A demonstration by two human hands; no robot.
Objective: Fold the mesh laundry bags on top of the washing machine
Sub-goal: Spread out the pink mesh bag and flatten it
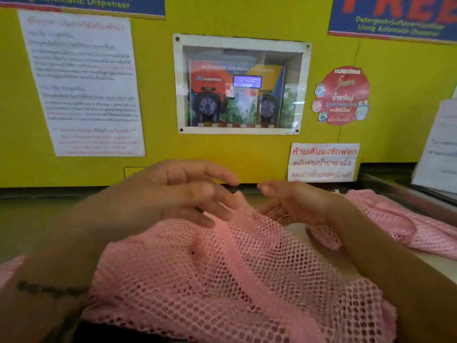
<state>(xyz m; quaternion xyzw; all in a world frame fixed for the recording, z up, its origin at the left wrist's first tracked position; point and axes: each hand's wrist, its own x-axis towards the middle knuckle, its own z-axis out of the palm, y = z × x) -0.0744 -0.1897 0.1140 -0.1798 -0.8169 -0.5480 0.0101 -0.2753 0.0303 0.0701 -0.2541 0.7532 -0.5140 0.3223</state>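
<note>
A pink mesh laundry bag (pixel 237 276) lies rumpled on top of the washing machine (pixel 29 219), filling the near middle of the view. My left hand (pixel 173 194) hovers over its far edge, blurred, with the fingers spread and the lower fingertips touching the mesh. My right hand (pixel 296 204) is close beside it, palm turned inward and fingers apart, with the bag's far edge bunched up between the two hands. Neither hand has a clear grip on the mesh. A second pink mesh bag (pixel 405 224) lies flattened to the right, behind my right forearm.
A yellow wall (pixel 158 95) rises right behind the machine top, carrying a white notice sheet (pixel 84 82), a framed dispenser window (pixel 239 85) and a red round sticker (pixel 343 95). A neighbouring machine's raised metal edge (pixel 405 191) borders the right side.
</note>
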